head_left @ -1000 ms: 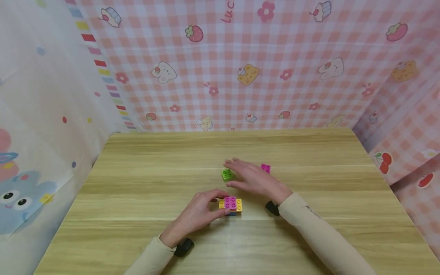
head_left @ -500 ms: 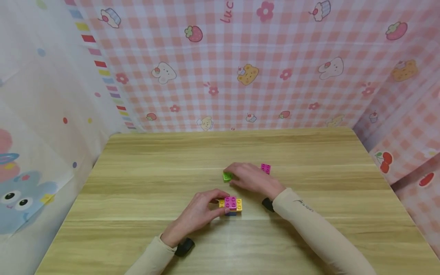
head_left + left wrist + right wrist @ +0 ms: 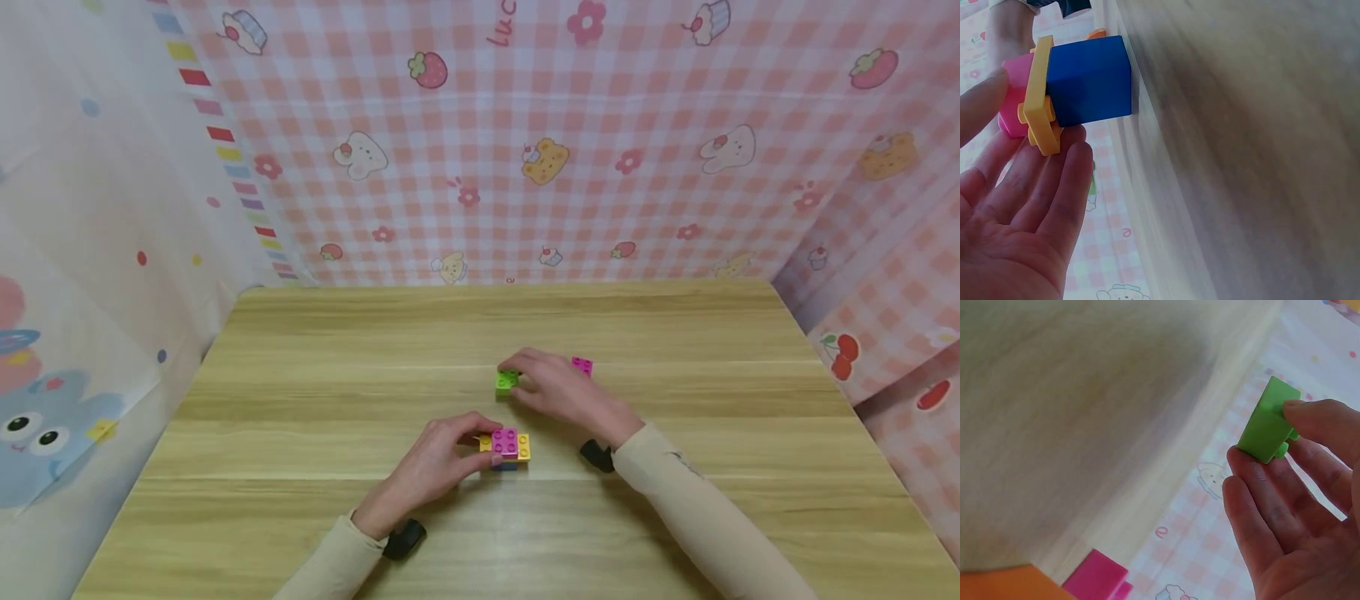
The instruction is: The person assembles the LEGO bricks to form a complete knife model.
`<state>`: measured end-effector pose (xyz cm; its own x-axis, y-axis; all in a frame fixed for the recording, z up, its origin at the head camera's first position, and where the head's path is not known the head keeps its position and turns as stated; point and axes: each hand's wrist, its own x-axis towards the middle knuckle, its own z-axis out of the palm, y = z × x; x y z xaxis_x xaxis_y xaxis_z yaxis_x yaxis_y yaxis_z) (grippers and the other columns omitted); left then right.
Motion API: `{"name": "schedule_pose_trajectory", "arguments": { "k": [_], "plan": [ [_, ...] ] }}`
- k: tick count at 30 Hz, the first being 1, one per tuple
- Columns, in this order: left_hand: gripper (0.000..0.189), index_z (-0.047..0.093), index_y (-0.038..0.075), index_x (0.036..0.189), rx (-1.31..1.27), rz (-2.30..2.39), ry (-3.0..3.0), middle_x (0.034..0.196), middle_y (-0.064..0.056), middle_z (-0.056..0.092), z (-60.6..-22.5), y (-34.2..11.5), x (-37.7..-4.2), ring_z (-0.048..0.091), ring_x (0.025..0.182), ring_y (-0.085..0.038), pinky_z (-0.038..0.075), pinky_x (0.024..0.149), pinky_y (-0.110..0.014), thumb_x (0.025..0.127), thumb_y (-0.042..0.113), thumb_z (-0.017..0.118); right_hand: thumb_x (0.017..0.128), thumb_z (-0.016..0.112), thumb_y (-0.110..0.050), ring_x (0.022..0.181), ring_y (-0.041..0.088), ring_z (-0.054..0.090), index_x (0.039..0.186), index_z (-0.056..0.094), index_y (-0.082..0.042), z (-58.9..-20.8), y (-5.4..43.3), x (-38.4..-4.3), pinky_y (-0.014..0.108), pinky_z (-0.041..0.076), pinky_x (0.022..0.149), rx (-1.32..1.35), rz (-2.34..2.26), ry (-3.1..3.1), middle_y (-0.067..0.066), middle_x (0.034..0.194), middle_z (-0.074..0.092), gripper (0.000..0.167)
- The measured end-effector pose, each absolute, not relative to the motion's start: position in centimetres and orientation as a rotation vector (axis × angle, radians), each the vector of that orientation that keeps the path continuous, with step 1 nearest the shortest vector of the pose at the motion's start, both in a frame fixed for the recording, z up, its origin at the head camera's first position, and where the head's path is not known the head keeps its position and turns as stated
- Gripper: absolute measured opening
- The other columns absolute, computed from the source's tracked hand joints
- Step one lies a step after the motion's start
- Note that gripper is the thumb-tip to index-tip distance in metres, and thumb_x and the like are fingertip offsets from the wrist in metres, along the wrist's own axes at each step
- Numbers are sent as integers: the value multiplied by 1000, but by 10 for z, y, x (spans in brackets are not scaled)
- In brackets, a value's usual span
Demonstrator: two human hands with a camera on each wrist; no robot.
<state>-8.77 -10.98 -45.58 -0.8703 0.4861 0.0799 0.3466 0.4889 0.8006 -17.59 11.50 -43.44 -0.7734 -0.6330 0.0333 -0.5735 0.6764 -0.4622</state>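
- Head view: soft, even, fairly bright light, with no hard highlights; the curtain (image 3: pixel 465 125) grows dimmer and greyer in its folds at the right.
- A pale sheen lies on the near part of the counter (image 3: pixel 502 533), and faint, soft-edged shadows sit under the hands (image 3: pixel 422 468) and forearms.
- Wide-angle stretching splays the scene toward the edges.
- Left wrist view: dimmer; the counter's grain is smeared and darkly shaded, while the blue block (image 3: pixel 1089 81) has readable edges.
- Right wrist view: hazy, the backdrop washed pale; the green block (image 3: pixel 1267 422) looks clearer than the blurred, shadowed counter.
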Motion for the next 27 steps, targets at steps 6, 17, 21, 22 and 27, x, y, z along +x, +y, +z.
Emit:
{"name": "schedule_pose_trajectory", "arguments": {
  "k": [6, 17, 21, 22, 27],
  "plan": [
    [28, 72, 9, 120, 707, 1325, 2565, 116, -1, 75, -455, -109, -88, 71, 103, -18, 58, 93, -31, 96, 20, 77, 97, 74, -14, 123, 27, 64, 133, 66, -6, -428, 122, -168, 43, 53, 104, -1022, -776, 2791, 10, 132, 67, 37],
    [27, 73, 7, 118, 729, 1363, 2552, 115, -4, 75, -456, -111, -88, 72, 101, -19, 58, 92, -33, 95, 18, 78, 96, 76, -13, 116, 26, 67, 130, 67, -4, -420, 132, -156, 43, 56, 99, -1129, -875, 2830, 10, 125, 69, 36],
    [26, 73, 6, 118, 737, 1373, 2552, 113, -3, 75, -456, -110, -88, 72, 100, -20, 58, 91, -33, 95, 17, 78, 96, 76, -15, 115, 24, 67, 130, 68, -5, -418, 137, -152, 43, 57, 98, -1136, -902, 2843, 8, 125, 70, 36],
    [26, 73, 6, 118, 738, 1375, 2552, 112, -3, 75, -457, -110, -88, 72, 100, -20, 58, 91, -33, 95, 17, 78, 96, 76, -15, 115, 24, 67, 130, 68, -5, -417, 138, -151, 44, 57, 98, -1138, -907, 2845, 8, 125, 70, 36],
    [27, 73, 6, 118, 735, 1370, 2555, 112, -2, 75, -456, -110, -88, 72, 101, -19, 58, 91, -33, 95, 18, 78, 97, 76, -17, 114, 24, 67, 130, 68, -6, -414, 142, -146, 45, 56, 99, -1131, -915, 2848, 8, 126, 70, 35]
  ]
}}
